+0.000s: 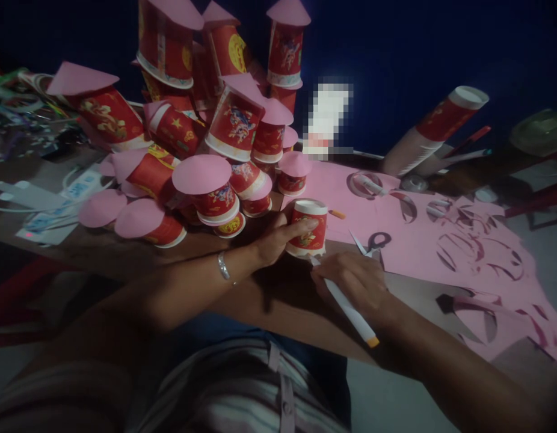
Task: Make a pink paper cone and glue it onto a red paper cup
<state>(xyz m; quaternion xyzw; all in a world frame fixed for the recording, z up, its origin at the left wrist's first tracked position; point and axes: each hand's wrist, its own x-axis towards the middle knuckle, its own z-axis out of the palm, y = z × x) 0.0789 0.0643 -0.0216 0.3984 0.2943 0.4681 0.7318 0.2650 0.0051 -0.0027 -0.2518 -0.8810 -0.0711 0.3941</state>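
Note:
My left hand (283, 237) is wrapped round a red paper cup (312, 224) with gold printing and white rims, its thumb across the front. The cup is held just above the table's front part. In my right hand (355, 279) is a white marker (348, 310) with an orange end, gripped like a pen. The marker's tip meets or nearly meets the cup's lower rim; whether they touch I cannot tell. A small orange cap (337, 214) lies right behind the cup. Scissors (373, 243) with dark handles lie partly open beyond my right hand.
Several red cups with pink paper cone tops (201, 174) are piled at the back left. Pink paper sheets (409, 255) and cut scraps cover the right side. A leaning stack of cups (452, 114) stands at back right. A power strip (57, 204) with cables lies left.

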